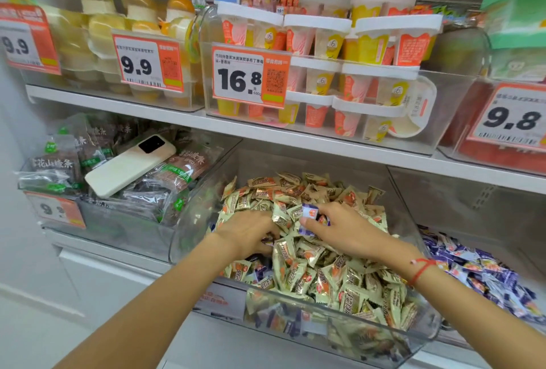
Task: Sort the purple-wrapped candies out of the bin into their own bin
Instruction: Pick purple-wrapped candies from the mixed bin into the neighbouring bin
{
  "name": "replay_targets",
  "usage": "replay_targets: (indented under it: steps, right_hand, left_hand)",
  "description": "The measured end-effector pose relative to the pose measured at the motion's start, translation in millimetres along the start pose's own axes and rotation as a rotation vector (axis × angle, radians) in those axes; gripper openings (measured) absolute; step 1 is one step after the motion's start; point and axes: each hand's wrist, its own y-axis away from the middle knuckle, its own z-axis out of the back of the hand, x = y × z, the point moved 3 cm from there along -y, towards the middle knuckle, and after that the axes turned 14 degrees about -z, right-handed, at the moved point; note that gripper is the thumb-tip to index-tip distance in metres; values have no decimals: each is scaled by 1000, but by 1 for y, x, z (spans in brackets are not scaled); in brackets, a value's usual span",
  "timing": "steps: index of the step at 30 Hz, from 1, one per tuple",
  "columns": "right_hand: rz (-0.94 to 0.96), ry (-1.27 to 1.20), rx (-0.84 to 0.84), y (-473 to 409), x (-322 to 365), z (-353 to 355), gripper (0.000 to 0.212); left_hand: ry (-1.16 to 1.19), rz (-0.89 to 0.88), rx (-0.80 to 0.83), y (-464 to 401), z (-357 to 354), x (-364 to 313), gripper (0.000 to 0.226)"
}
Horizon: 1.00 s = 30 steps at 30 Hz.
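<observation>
A shop: orange price tags (250, 76) at twelve o'clock front clear bins (443, 108) of packaged snacks stacked on white shelves (295, 139).

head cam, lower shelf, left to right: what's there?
Clear bin of dark snack packs with a white phone on top → clear bin of gold-wrapped candies, both hands inside → bin of purple-wrapped candies.

A white phone (130, 165) lies on dark snack packets (56, 167) below a 16.8 price tag (249, 76).

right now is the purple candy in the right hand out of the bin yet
No: the right hand pinches the purple candy just above the bin's pile.
</observation>
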Motion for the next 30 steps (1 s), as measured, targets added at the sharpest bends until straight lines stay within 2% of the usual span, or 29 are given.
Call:
replay_targets:
  steps: [4,8,9,12,15,18,20,22,24,25,28,30]
  right_hand:
    - [-28,-75,9,7,-6,7,36]
    - [-2,-147,-29,34,-7,20,24]
    - [-5,-188,-55,42,-7,24,28]
    - [7,-339,-189,66,-18,37,26]
    - [-39,-475,-351,90,-57,50,20]
    - [-153,-441,-516,116,-107,73,5]
    - [-260,-339,-574,125,-140,89,10]
    - [-352,-227,-592,126,-171,103,11]
    - [-405,-156,-578,121,-193,112,7]
    - [-431,-130,-544,117,-200,115,16]
    - [-594,0,-279,103,-219,105,53]
    - [-678,114,-105,100,-233,93,60]
  left_hand:
    - [16,12,-68,20,13,3,33]
    - [108,123,-308,41,41,-4,36]
    - [159,125,-378,42,50,-12,34]
    - [290,64,-530,30,72,-48,30]
    - [392,-9,-608,1,78,-91,26]
    - [390,-93,-642,-40,81,-138,26]
    - [285,-174,-661,-74,85,-170,28]
    - [241,-291,-644,-110,86,-200,28]
    - [196,-364,-545,-143,81,-221,27]
    - [164,-370,-470,-157,74,-226,28]
    - [89,-332,-160,-183,53,-225,49]
    - [91,-334,-39,-183,46,-220,66]
